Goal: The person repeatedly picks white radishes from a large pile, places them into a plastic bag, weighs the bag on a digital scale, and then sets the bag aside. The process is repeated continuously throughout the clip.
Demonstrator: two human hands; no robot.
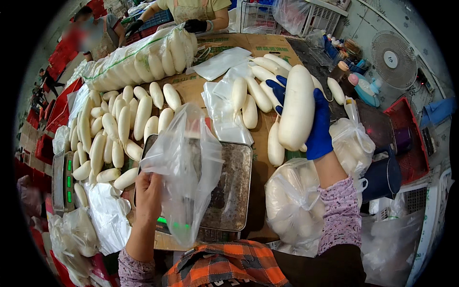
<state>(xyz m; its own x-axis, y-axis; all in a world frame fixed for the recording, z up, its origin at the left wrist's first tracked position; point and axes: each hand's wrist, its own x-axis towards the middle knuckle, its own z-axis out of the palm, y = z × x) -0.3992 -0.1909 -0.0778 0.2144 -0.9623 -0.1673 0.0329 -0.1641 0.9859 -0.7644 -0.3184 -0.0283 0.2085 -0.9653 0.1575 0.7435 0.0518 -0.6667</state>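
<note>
My bare left hand (149,193) is closed on the edge of a clear plastic bag (189,167), which hangs over a metal weighing scale (234,191). In a blue glove, my right hand (319,124) grips a large white radish (297,107), held up at a tilt above the table. Behind it lie several more white radishes (260,95) beside a stack of flat clear bags (222,110). To the left of the scale is a big pile of white radishes (114,124). Filled, tied bags of radishes (294,196) sit just below my right hand.
A long netted sack of radishes (143,64) lies at the table's far side, near two people, one in dark gloves (195,26). At right are a fan (394,60), a dark blue jug (382,174) and a red crate (406,143). A second scale (63,182) stands at left.
</note>
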